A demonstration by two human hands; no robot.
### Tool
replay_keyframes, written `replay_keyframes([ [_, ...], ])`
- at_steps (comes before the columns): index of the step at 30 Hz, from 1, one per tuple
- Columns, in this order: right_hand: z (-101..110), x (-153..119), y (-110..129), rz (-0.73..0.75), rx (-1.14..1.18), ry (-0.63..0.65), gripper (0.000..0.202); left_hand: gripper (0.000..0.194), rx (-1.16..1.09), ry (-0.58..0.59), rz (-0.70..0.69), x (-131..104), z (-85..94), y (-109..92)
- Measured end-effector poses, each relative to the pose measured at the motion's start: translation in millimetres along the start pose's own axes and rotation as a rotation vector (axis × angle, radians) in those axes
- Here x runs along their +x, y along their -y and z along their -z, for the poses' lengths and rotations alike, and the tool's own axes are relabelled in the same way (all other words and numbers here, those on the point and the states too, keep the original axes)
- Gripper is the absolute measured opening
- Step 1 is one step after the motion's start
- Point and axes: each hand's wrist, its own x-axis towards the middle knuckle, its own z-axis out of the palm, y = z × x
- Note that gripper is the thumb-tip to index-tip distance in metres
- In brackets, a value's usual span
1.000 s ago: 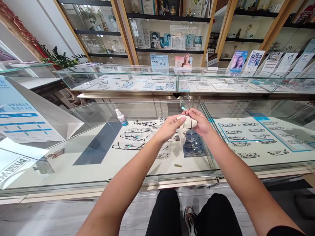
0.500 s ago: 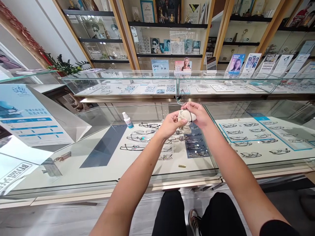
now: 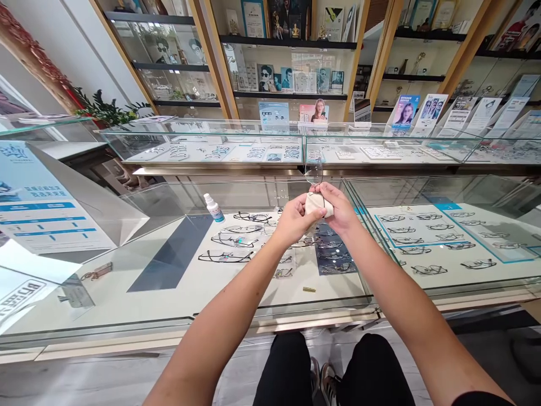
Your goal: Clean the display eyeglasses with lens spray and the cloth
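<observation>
Glass display case (image 3: 160, 304) holding eyeglasses (image 3: 226, 257), hands (image 3: 298, 219) gripping cloth (image 3: 318, 205) above

Glass display counter (image 3: 169, 307), white spray bottle (image 3: 214, 209), folded sign (image 3: 46, 206)

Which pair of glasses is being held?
The pair jutting up from the pale cloth, between left hand and right hand; the others lie in the cases.

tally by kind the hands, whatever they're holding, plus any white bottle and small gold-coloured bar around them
left hand and right hand: 2
pale cloth: 1
held glasses: 1
white bottle: 1
small gold-coloured bar: 1
total: 6
</observation>
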Motion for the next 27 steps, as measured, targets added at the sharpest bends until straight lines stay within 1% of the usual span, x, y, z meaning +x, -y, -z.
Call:
replay_keyframes([
  [4, -4, -1, -1, -0.007, -0.008, -0.007, 0.046, 0.058, 0.051, -0.051, -0.037, -1, -1.2, 1],
  [8, -10, -6, 0, 0.015, -0.014, -0.001, 0.046, 0.061, 0.046, -0.094, -0.08, 0, -0.4, 5],
  [14, -15, -12, 2, -0.014, -0.065, 0.036, 0.043, 0.062, 0.063, -0.24, -0.133, 2, -0.4, 9],
  [19, -14, -13, 3, 0.001, -0.092, 0.027, 0.039, 0.06, 0.122, -0.308, -0.171, -1, -4.4, 6],
  [21, -15, -13, 3, 0.002, -0.087, 0.032, 0.037, 0.058, 0.142, -0.313, -0.192, -1, -4.4, 5],
  [23, -16, -13, 4, -0.002, -0.075, 0.023, 0.035, 0.059, 0.176, -0.289, -0.191, -1, -2.7, 3],
  [27, -14, -11, 2, 0.013, -0.052, -0.033, 0.03, 0.066, 0.243, -0.185, -0.176, -2, 1.5, 0],
])
